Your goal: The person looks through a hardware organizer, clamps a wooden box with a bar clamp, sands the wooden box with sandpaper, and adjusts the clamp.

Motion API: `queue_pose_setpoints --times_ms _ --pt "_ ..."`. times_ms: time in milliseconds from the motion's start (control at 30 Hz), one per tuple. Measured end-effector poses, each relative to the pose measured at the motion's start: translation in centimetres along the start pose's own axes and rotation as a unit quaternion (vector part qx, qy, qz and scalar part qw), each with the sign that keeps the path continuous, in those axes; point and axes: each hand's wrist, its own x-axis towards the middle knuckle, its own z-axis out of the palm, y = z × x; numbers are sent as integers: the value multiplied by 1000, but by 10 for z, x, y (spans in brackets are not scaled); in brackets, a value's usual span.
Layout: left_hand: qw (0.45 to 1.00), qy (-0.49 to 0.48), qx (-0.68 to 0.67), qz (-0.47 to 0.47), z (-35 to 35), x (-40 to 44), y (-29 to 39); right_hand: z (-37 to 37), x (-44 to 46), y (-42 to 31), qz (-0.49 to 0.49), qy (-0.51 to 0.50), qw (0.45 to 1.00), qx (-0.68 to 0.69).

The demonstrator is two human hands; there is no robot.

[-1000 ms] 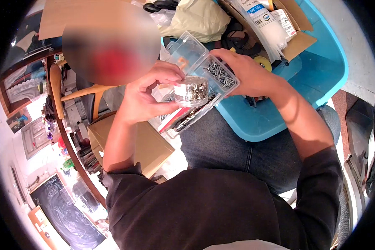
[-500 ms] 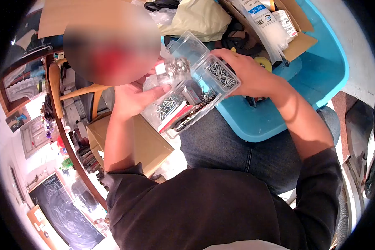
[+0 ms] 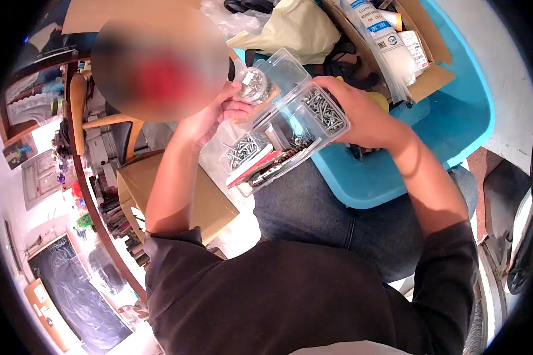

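My left hand (image 3: 210, 121) holds a small round clear tub (image 3: 254, 87) of little metal pieces, with a white label on it. Its fingers curl around the tub's near side, just beyond the organizer. My right hand (image 3: 364, 112) grips the far right end of a clear plastic organizer box (image 3: 276, 173), its lid (image 3: 290, 66) open. Screws (image 3: 324, 112) fill the compartment beside my right hand, and more screws (image 3: 243, 152) lie in the left one. Between them are a red and white packet (image 3: 256, 167) and dark small parts that I cannot make out.
A blue plastic tub (image 3: 361, 192) stands by my knees, with a cardboard box (image 3: 435, 86) of packaged items at its far side. A pale yellow bag (image 3: 293, 29) lies beyond the organizer. Another cardboard box (image 3: 177, 198) and a wooden chair (image 3: 78, 121) are at left.
My left hand has turned the round tub, so its contents and label now face up more clearly. The organizer has shifted slightly right and stays in my right hand.
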Motion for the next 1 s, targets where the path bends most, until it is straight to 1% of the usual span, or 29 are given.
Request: queue_pose_setpoints --times_ms 33,100,133,200,233,300,333,400,433,467,533,567,600,667,700,733,767,800,867,900,933,1000 --pt "1000 1 -1 2 -3 2 -1 0 0 0 -2 -1 1000 -1" --pt "998 -49 -34 -4 -9 7 -5 -1 1 0 9 -10 1000 16" --pt "998 -49 -34 -4 -10 7 -6 -1 2 -1 8 -11 1000 15" --pt "998 -54 -21 36 -9 7 -7 -1 2 -1 16 -16 999 30" --pt "998 -54 -22 34 -9 5 -8 0 2 -1 17 -17 999 30" --pt "989 -67 -94 89 -12 1 -10 0 2 0 -5 -3 1000 19" --pt "989 -66 -94 88 -14 -2 -11 1 2 0 -4 -3 1000 19" --pt "959 -99 -249 93 -21 -9 -15 1 2 1 -17 8 1000 8" --pt "955 -123 -240 121 -26 -8 -16 2 2 2 -16 7 1000 8" --pt "955 -122 -240 121 -28 -9 -19 2 1 3 -17 8 1000 11" --pt "938 -143 -297 112 -23 -22 -17 3 1 4 -17 7 1000 16" --pt "947 -120 -270 124 -19 -32 -13 2 1 4 -8 3 1000 18" --pt "947 -119 -271 123 -25 -38 -13 2 1 4 1 -2 1000 21" --pt "966 -130 -187 124 -44 -51 -15 3 1 6 -1 2 1000 20" --pt "989 -26 -56 134 -36 -69 -5 4 1 7 -3 7 1000 19" --pt "989 -24 -56 134 -29 -84 0 5 1 8 -4 5 1000 21" --pt "980 16 126 152 -24 -97 3 4 0 8 -9 9 1000 10" --pt "937 54 303 164 -20 -108 5 4 0 7 -14 12 1000 -2" --pt "932 52 322 158 -11 -122 5 3 1 6 -4 6 1000 5" --pt "920 63 354 157 -4 -125 3 4 1 5 9 1 1000 10" --pt "907 74 385 155 3 -126 2 4 1 6 7 -1 1000 11" --pt "902 87 394 154 17 -124 0 5 0 6 -12 11 1000 5"
